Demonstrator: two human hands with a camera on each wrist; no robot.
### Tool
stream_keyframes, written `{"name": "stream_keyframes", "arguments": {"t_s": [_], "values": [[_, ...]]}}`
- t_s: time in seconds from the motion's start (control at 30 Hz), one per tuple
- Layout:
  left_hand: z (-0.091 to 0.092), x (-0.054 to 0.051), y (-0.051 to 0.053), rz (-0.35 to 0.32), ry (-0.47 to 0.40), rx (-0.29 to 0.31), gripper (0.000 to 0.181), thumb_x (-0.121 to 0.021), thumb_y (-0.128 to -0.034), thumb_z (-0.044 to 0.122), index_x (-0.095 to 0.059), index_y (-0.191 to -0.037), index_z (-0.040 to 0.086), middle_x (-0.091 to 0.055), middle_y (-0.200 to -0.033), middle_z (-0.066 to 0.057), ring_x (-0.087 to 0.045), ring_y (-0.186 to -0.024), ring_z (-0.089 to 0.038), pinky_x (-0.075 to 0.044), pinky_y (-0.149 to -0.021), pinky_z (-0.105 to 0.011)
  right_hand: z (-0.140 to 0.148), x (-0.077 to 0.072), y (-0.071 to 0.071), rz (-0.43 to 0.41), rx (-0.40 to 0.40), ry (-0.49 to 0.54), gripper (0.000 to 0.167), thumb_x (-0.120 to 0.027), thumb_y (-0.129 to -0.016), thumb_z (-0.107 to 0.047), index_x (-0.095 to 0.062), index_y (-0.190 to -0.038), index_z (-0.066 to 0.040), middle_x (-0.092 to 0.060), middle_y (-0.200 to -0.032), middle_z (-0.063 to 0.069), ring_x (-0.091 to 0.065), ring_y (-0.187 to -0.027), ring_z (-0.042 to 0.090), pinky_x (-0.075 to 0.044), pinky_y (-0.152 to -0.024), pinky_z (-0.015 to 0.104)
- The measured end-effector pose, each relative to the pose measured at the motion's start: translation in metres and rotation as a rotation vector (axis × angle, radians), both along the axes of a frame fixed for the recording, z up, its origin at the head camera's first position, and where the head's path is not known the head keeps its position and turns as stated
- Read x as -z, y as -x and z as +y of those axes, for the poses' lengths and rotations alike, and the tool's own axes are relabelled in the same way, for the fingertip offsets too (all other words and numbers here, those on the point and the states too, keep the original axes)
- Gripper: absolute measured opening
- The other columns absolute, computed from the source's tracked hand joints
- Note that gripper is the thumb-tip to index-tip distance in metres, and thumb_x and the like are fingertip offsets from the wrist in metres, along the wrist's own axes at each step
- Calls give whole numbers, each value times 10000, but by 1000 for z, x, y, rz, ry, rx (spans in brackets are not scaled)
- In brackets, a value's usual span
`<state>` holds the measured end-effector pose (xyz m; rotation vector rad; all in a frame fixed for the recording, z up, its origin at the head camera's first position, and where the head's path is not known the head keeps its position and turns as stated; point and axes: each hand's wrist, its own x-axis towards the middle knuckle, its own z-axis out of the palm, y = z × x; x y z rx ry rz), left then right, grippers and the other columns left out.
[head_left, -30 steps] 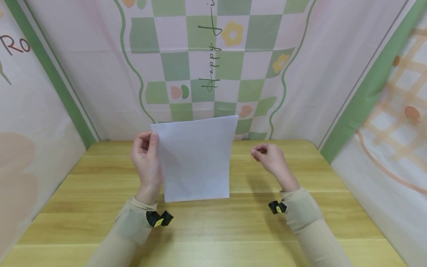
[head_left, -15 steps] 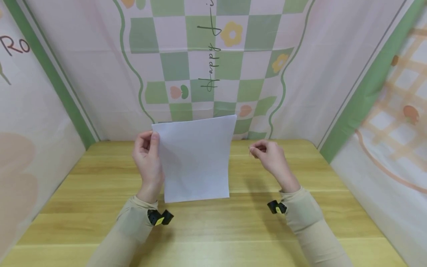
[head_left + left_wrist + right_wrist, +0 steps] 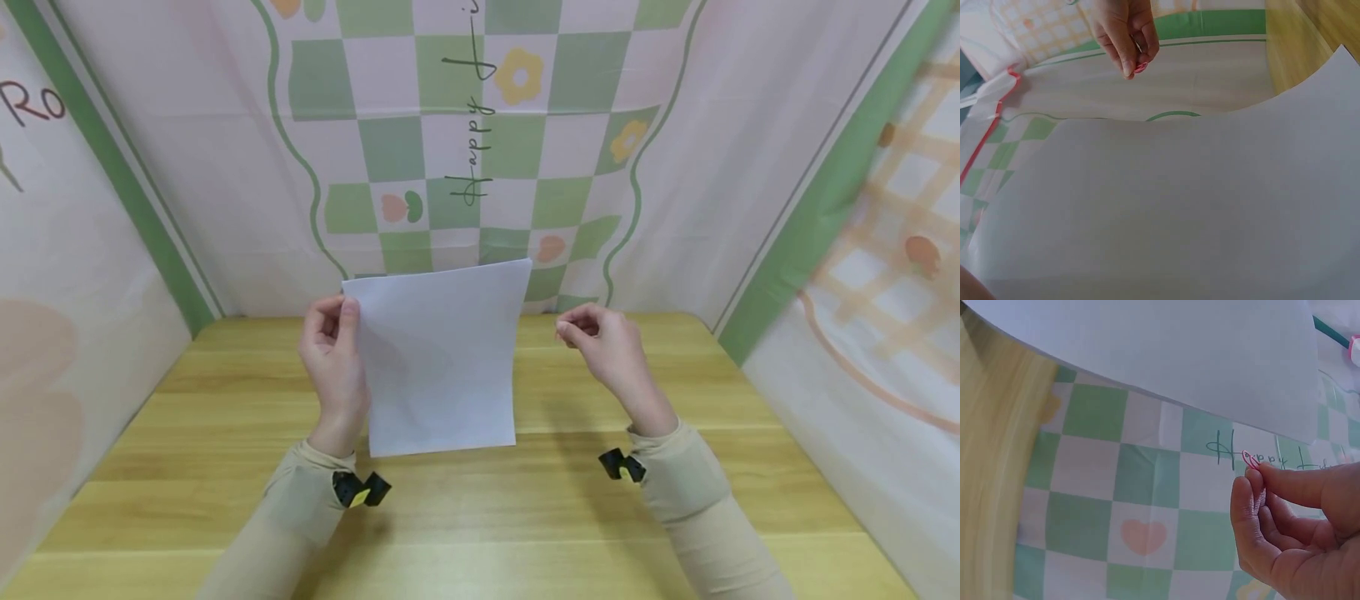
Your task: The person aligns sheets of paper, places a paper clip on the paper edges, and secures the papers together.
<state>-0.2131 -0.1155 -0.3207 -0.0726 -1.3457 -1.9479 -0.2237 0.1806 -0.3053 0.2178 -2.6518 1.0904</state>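
Observation:
A white sheet of paper [image 3: 442, 358] is held upright above the table by my left hand [image 3: 333, 367], thumb in front near its upper left corner. To the right of the sheet, apart from it, my right hand [image 3: 611, 358] pinches a small pink paper clip [image 3: 1250, 460] between thumb and forefinger. The clip shows as a small pink loop in the left wrist view, at the tips of the right hand [image 3: 1125, 34]. The sheet [image 3: 1172, 206] fills most of that view, and only a bit of the left hand [image 3: 971, 289] shows at the lower left corner.
A wooden table [image 3: 450, 517] lies under both hands. Behind it hangs a green and white checked cloth [image 3: 513, 146] with lettering, with more printed cloth at the left [image 3: 82, 333] and right [image 3: 885, 275]. Both wrists carry small black cameras.
My right hand has moved slightly to the left and up, a little closer to the sheet. The left hand and the sheet have barely shifted.

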Motion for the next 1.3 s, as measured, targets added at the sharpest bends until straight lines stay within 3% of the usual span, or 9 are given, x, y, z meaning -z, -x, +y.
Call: {"name": "stream_keyframes", "arguments": {"t_s": [0.17,0.37,0.73,0.97,1.3], "values": [[1,0,0,4,-2,5,132,-617,-915,114,-587,-947,-11,-553,-865,-6,-519,-821,-124,-439,-751,-200,-4,-4,-4,40,6,39,218,-598,-936,-249,-671,-987,-50,-699,-906,107,-658,-825,217,-541,-710,311],[2,1,-1,0,22,7,228,-628,-912,165,-571,-976,-46,-552,-868,7,-518,-827,-129,-437,-755,-207,-7,-8,-5,79,21,48,230,-613,-923,-287,-676,-979,-73,-699,-896,79,-650,-797,192,-500,-636,231],[4,2,0,10,-16,19,182,-630,-906,119,-576,-952,-49,-563,-845,28,-524,-808,-104,-442,-754,-203,-14,-19,-9,105,0,60,242,-622,-914,-310,-673,-979,-83,-700,-893,58,-639,-782,174,-491,-624,219],[6,2,1,5,-3,13,54,-604,-916,73,-596,-919,20,-556,-846,18,-519,-809,-117,-434,-747,-208,-22,-27,-10,103,-25,68,227,-626,-913,-301,-665,-974,-85,-688,-882,58,-633,-789,203,-497,-637,241],[10,1,0,5,30,18,165,-608,-922,124,-586,-962,-35,-547,-855,7,-518,-814,-125,-434,-745,-208,-31,-34,-10,133,-67,104,238,-608,-919,-327,-662,-971,-101,-688,-887,57,-655,-790,192,-521,-662,244]]}}
